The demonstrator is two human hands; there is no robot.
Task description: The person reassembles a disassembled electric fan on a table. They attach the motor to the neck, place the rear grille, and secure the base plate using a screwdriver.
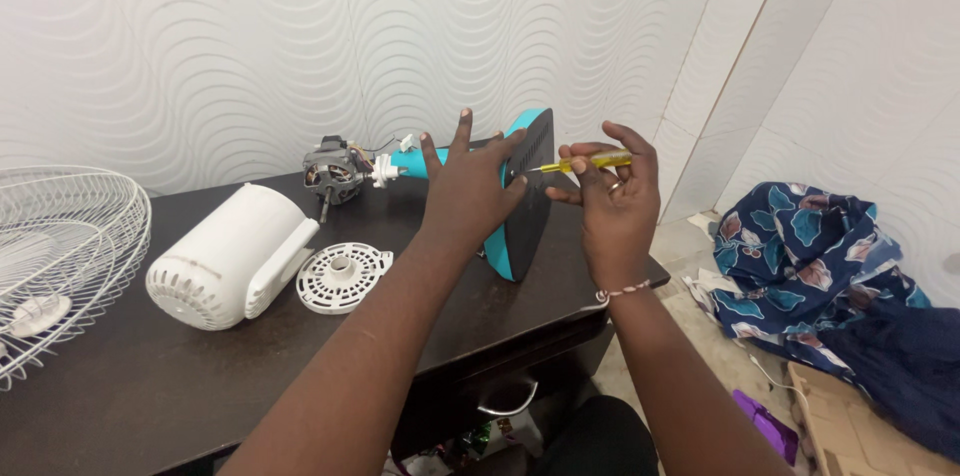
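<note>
Right hand [617,198] fingers pinch a yellow screwdriver [590,163], tip against the fan base [525,191]. Left hand [466,191], fingers spread, presses the base's dark underside, steadying it on edge on the table [120,406]. Motor [335,174], white housing [228,256], wire guard [60,266] lie left.

A home room used for repairs — wavy white wall panels [250,36], a dark counter [120,396], floral cloth [800,246] heaped on the floor.

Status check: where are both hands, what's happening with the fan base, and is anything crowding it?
Left hand braces teal fan base on edge. Right hand holds yellow screwdriver, tip at base underside. White motor cover and grille disc lie clear, left.
</note>
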